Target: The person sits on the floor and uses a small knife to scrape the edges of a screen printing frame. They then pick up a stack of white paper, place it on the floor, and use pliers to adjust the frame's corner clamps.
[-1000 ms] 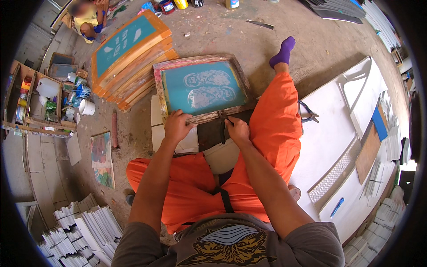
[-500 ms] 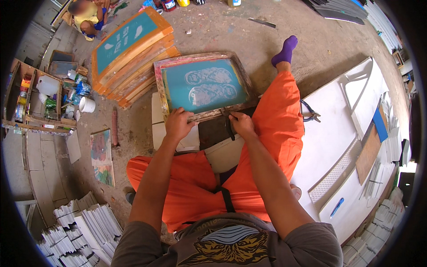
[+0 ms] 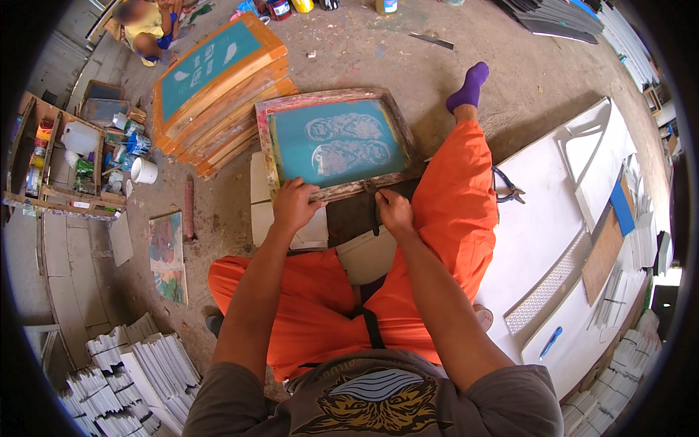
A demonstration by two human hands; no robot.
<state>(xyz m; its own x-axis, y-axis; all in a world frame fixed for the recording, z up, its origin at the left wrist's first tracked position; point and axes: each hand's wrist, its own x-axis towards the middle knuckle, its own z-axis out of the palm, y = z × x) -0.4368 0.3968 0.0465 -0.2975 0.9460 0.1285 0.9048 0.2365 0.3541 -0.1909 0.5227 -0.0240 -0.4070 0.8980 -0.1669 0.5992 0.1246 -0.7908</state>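
A silk-screen frame (image 3: 331,144) lies tilted in front of me, its worn wooden rim around a teal mesh bearing two pale sandal-like shapes. My left hand (image 3: 294,204) grips the rim at its near left corner, fingertips over the wood. By the middle of the near rim, my right hand (image 3: 395,211) has its fingers closed against a dark narrow handle (image 3: 376,215), which points down toward me. The kind of tool is not clear. Beneath the frame is a dark surface, with a pale board (image 3: 368,258) between my legs.
Behind on the left, more wooden screens (image 3: 211,65) are stacked. Pliers (image 3: 509,187) rest by my right knee on a white board (image 3: 539,240), with a blue pen-shaped object (image 3: 551,343). Paint containers and a white bucket (image 3: 143,171) stand left; a person (image 3: 145,29) sits far left.
The view has shifted slightly. My right hand has moved a little around the dark handle at the near rim; my left hand keeps its grip on the frame.
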